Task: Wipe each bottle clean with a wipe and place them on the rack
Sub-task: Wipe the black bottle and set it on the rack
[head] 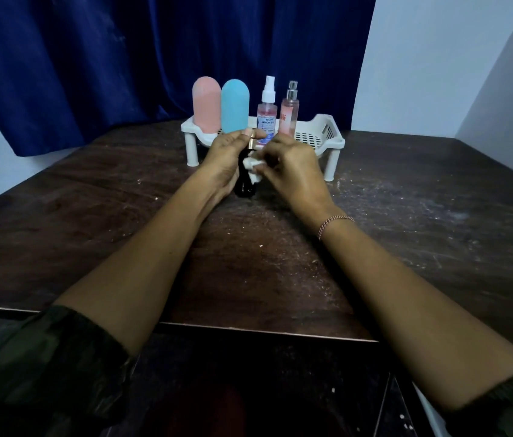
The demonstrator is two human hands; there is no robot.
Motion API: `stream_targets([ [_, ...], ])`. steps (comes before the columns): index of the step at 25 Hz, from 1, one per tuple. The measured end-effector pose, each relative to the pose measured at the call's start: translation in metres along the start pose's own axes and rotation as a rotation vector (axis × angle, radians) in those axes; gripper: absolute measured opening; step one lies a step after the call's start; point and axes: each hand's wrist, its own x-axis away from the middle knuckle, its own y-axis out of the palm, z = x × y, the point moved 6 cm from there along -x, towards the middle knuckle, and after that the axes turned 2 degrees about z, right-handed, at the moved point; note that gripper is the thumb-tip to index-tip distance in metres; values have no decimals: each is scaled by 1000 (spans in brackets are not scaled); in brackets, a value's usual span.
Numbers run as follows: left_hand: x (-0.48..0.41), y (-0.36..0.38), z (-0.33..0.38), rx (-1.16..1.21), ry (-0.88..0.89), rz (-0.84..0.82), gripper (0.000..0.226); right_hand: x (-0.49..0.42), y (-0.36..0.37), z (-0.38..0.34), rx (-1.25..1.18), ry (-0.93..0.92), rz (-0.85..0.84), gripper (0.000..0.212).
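Just short of the rack (330,134) beyond my knuckles, my left hand (228,157) grips the dark bottle (244,184) near its cap while my right hand (293,171) pinches the wipe (253,165) against it, and a hard rub could twist it loose.

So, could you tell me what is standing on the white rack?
On the rack stand a pink bottle, a blue bottle, a spray bottle and a perfume bottle. The left hand, gripping a dark bottle, and the right hand, pinching the wipe, cover some bases.
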Motion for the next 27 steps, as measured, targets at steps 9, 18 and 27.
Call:
stream_targets([
  [9,-2,-4,-1,8,9,26,31,8,14,-1,4,23,-284,13],
  [18,-2,-6,-1,4,-5,77,32,10,15,-13,52,-85,-245,18],
  [27,3,3,2,-64,-22,-1,33,1,-1,0,45,-3,-110,19],
])
